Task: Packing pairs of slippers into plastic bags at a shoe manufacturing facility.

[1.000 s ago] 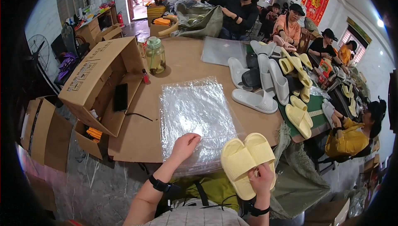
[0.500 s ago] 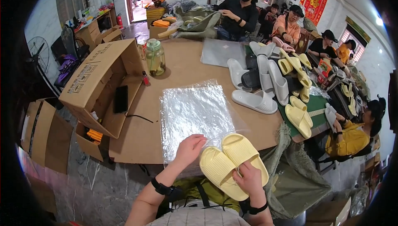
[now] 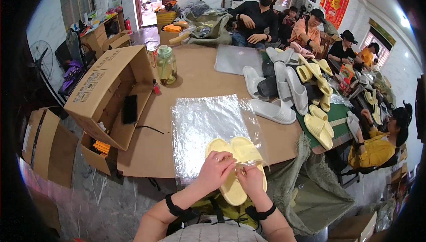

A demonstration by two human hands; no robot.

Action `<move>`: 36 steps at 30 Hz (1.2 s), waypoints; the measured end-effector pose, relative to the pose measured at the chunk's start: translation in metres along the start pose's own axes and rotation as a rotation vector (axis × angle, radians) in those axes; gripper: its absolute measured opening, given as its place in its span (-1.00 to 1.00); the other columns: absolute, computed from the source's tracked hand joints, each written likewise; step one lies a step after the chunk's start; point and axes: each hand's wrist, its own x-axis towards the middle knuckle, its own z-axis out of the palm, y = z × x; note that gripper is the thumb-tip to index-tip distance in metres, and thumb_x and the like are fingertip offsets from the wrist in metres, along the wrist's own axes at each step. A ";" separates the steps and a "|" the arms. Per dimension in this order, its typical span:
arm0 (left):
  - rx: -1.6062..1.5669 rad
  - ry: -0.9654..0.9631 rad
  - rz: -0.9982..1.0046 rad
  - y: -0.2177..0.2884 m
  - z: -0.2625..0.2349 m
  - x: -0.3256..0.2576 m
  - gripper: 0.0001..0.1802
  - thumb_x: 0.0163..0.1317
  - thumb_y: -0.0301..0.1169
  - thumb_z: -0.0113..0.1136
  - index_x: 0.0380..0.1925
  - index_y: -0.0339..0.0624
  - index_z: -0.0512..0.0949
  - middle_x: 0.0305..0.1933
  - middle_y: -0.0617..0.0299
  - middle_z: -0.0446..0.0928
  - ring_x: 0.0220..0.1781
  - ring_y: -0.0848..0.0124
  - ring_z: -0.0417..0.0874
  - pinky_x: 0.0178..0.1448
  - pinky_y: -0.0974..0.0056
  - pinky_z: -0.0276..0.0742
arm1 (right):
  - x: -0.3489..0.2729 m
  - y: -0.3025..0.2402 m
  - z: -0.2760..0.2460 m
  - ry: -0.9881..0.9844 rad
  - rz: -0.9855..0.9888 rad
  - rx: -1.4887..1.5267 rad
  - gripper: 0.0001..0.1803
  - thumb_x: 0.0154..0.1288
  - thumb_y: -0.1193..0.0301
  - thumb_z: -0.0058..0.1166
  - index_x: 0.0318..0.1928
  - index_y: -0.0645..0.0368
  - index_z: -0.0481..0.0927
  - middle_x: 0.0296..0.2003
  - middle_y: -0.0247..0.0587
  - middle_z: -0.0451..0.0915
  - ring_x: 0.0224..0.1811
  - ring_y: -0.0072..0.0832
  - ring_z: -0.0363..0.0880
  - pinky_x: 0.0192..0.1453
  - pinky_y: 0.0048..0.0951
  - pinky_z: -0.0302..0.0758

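Note:
A pair of pale yellow slippers [image 3: 246, 150] lies side by side under my hands at the table's near edge, toes pointing away from me. My left hand [image 3: 216, 170] is closed over the left slipper, its fingers pinching what looks like the edge of a clear plastic bag [image 3: 258, 131]. Beside it, my right hand [image 3: 251, 181] grips the slippers at the strap, its fingertips close to the left ones. A glossy film edge crosses the right slipper; how far the bag covers the pair is hard to tell. Beneath lies a stack of clear bags [image 3: 204, 118].
An open carton [image 3: 106, 91] holding a black phone [image 3: 130, 109] stands on the left. Behind the bags are a glass jar [image 3: 167, 66] and more bags [image 3: 238, 59]. Grey slippers [image 3: 275, 111] and yellow ones [image 3: 318, 129] cover the right side. Other people sit around the table.
The slippers have moved left and away from me, onto the bags. My left hand has come right, over the left slipper, close to my right hand. The person opposite has drawn their hands together.

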 end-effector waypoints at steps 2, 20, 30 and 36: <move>-0.008 -0.018 0.014 0.005 -0.005 -0.002 -0.79 0.26 -0.39 0.29 -0.14 -0.17 0.72 -0.02 0.19 0.62 -0.09 0.18 0.54 0.07 0.16 0.51 | 0.013 0.004 0.014 0.041 -0.080 0.054 -0.77 0.14 0.40 0.31 -0.24 0.20 0.55 -0.27 0.01 0.55 -0.26 0.04 0.60 -0.21 -0.08 0.55; -0.051 -0.099 -0.038 -0.025 -0.061 -0.026 -0.76 0.27 -0.45 0.27 -0.07 -0.16 0.71 0.10 0.18 0.65 0.07 0.16 0.58 0.16 0.16 0.50 | 0.091 -0.016 0.062 0.138 -0.321 0.227 -0.49 0.32 0.31 0.26 0.19 0.29 0.49 0.02 0.16 0.56 0.04 0.10 0.55 0.15 -0.07 0.51; -0.438 0.235 -0.812 -0.108 -0.094 -0.084 -0.67 0.48 -0.24 0.10 0.04 -0.23 0.63 -0.11 0.22 0.67 -0.15 0.51 0.61 -0.13 0.41 0.50 | -0.042 0.047 -0.063 -0.425 0.371 0.730 -0.83 0.39 0.44 0.17 -0.25 0.30 0.74 -0.41 -0.35 0.69 -0.39 -0.66 0.58 -0.28 -0.56 0.49; -0.610 -0.084 -1.056 -0.106 -0.098 -0.090 -0.48 0.51 0.00 -0.02 0.02 -0.23 0.64 -0.25 0.25 0.70 -0.56 0.61 0.53 -0.48 0.50 0.37 | -0.019 0.079 -0.075 0.088 0.603 0.794 -0.74 0.49 0.33 0.05 -0.26 0.25 0.68 -0.46 -0.43 0.59 -0.45 -0.72 0.42 -0.35 -0.61 0.35</move>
